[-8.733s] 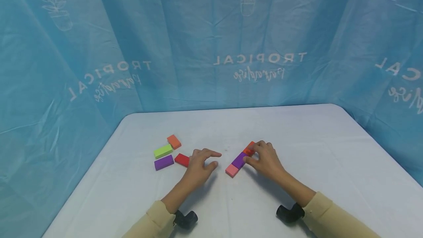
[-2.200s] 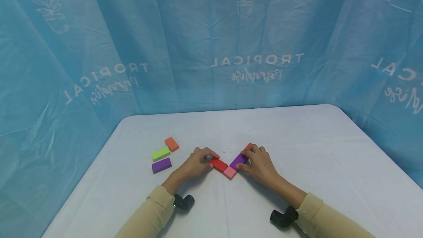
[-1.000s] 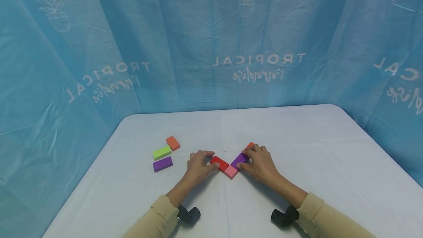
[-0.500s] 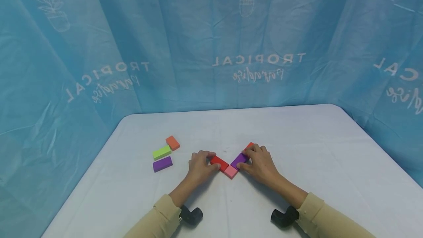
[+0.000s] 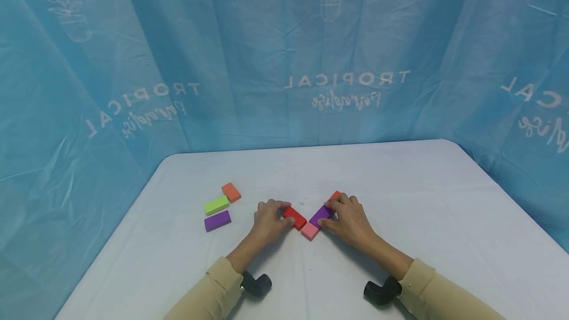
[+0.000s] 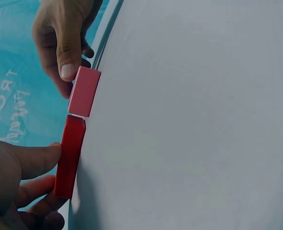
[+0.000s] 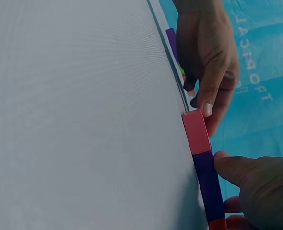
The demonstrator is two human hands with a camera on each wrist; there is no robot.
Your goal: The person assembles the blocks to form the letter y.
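My left hand (image 5: 268, 222) pinches a red block (image 5: 295, 218) between thumb and fingers. One end of that block is close to a pink block (image 5: 309, 231); in the left wrist view a thin pale gap shows between the red block and the pink block (image 6: 85, 92). From the pink block, a purple block (image 5: 319, 215) and an orange-red block (image 5: 335, 195) run in a slanted row, away and to the right. My right hand (image 5: 351, 222) holds the purple block, thumb on its near side and fingers around its far end. These fingers partly hide the orange-red block.
Left on the white table (image 5: 378, 172) lie an orange block (image 5: 231, 192), a lime green block (image 5: 217, 205) and another purple block (image 5: 218, 221). A blue printed curtain (image 5: 249, 53) stands behind the table. Black curved pieces (image 5: 382, 291) sit at both wrists.
Since the earliest frame, my left hand has brought the red block from the left group to the pink block. Its grip shifted lately; the right hand slid nearer the purple block, then stayed.
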